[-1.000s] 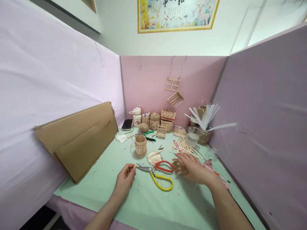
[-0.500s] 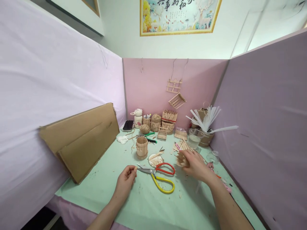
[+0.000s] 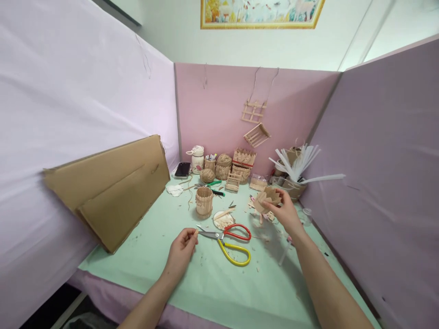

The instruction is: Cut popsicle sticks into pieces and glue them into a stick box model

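Note:
My left hand (image 3: 182,250) is closed, pinching a small piece of wooden stick (image 3: 196,232) just left of the scissor tips. The scissors (image 3: 219,238), with one red and one yellow handle, lie with blades slightly apart, touched by neither hand. My right hand (image 3: 285,211) grips a brown, jagged-edged cup-like piece (image 3: 266,199), raised above the table at the right. Behind the scissors stands a small round holder (image 3: 204,202) made of wooden sticks. A round white dish (image 3: 224,220) with wood bits sits between it and my right hand.
Folded cardboard (image 3: 113,192) leans along the left wall. At the back stand a white jar (image 3: 197,160), a twine ball (image 3: 207,176), a phone (image 3: 182,169) and stick-built containers (image 3: 241,173). White strips (image 3: 298,164) fan out of a pot at right. Wood scraps (image 3: 270,216) lie below my right hand.
My right hand has lifted the jagged-edged piece up off the table. My left hand keeps its pinch beside the scissors. The view has tipped downward a little.

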`<state>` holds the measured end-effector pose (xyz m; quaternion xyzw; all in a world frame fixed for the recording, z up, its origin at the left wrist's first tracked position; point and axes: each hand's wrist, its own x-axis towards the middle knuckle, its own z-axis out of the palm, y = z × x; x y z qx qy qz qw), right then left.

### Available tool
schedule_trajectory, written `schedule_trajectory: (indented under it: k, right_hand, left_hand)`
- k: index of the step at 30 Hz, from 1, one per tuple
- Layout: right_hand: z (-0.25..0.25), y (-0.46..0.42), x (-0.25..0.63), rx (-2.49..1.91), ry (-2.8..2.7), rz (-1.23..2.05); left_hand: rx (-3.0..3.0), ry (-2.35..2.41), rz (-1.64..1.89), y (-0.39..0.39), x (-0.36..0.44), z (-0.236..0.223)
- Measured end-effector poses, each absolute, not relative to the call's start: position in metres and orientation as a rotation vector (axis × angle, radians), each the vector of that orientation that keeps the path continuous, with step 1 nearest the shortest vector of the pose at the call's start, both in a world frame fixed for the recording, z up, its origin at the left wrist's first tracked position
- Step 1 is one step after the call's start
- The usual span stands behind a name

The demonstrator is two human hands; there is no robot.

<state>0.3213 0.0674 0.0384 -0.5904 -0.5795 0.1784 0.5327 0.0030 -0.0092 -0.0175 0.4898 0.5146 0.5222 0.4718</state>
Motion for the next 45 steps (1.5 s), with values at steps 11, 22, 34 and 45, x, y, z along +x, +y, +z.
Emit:
schedule_trajectory:
  k: [11,22,34,45]
  right_hand:
    - [0.026,0.143,0.27,-1.497,-1.587,0.469]
    - [0.013,0.161,0.276,-1.628,-1.493,0.285]
    - [0.034,0.232,0.315,-1.878,-1.209,-0.107]
    - [0.027,0.29,0.316,-2.191,-1.08,-0.222]
  left_hand:
    - [1.203,1.215,1.23,-0.013,-0.002,-0.019]
    - [1.189,1.188,1.201,-0.013,-0.003,-0.021]
    - [1.206,1.203,1.158,-0.014,-0.003,-0.021]
    - [1.173,1.195,1.093,-0.015,-0.004,-0.026]
